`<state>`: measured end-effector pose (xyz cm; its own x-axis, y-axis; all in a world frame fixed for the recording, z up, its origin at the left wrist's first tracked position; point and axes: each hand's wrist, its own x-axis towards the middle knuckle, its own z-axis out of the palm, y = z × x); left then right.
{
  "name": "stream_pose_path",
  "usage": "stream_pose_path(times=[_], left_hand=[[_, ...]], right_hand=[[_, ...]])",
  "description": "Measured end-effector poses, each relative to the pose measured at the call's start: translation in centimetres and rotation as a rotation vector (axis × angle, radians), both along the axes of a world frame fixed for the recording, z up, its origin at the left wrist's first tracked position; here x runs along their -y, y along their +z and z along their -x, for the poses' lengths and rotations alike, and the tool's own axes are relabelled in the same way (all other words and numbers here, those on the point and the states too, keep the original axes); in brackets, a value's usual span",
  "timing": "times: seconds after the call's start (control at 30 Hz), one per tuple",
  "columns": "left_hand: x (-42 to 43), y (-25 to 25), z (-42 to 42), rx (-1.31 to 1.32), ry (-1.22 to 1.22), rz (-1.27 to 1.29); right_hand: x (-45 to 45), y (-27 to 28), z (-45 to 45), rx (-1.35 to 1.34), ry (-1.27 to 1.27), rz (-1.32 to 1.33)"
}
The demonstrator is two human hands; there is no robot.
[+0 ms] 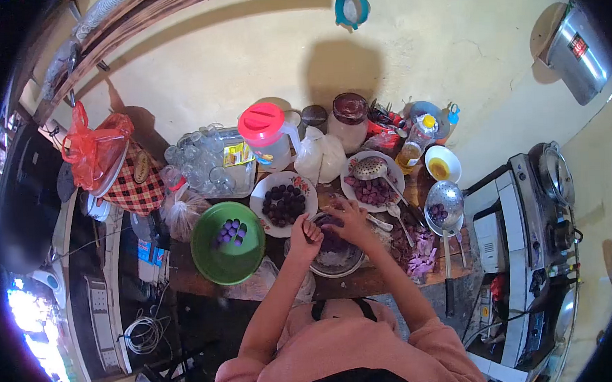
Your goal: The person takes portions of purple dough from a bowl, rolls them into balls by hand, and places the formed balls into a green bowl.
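My left hand (pixel 305 239) is closed in a fist at the left rim of a metal bowl (pixel 338 274); whatever its fingers hold, if anything, is hidden. Purple dough (pixel 334 243) lies in that bowl, with some pale powder near the bottom. Over the far right side of the bowl reaches my right hand (pixel 348 221), its fingers apart and curved, with nothing visible in them. To the left, a green basin (pixel 203 264) holds several small purple balls (pixel 231 231). Behind my left hand, a flowered plate (pixel 257 200) carries dark purple balls (pixel 284 204).
At right stand a plate of purple chunks (pixel 370 191) with a skimmer (pixel 371 168), purple peelings (pixel 421 254), and a strainer (pixel 444 197) over a bowl. Along the back are a pink-lidded pitcher (pixel 270 141), a jar (pixel 348 117) and an oil bottle (pixel 411 152). A stove (pixel 525 202) is far right.
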<state>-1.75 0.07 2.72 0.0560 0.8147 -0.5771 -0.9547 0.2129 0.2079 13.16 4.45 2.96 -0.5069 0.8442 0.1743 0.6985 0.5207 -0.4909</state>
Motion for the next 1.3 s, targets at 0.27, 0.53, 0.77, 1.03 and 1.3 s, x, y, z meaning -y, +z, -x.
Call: stream_pose_path(times=[0.27, 0.53, 0.77, 1.03, 1.3], left_hand=[[0.2, 0.5, 0.0, 0.062, 0.087, 0.088], [0.2, 0.6, 0.1, 0.088, 0.182, 0.052], [0.4, -0.5, 0.6, 0.072, 0.179, -0.060], [-0.5, -0.3, -1.5, 0.016, -0.055, -0.081], [-1.2, -0.9, -3.2, -0.313, -0.090, 0.102]], right_hand=[[0.2, -3.6, 0.7, -0.152, -0.083, -0.083], [-0.1, -4.6, 1.8, -0.191, -0.172, -0.139], [-0.7, -4.0, 1.5, -0.602, -0.206, 0.112], [4.3, 2.7, 1.5, -0.170, 0.012, -0.126], [5.5, 5.9, -0.7, 0.012, -0.036, -0.256]])
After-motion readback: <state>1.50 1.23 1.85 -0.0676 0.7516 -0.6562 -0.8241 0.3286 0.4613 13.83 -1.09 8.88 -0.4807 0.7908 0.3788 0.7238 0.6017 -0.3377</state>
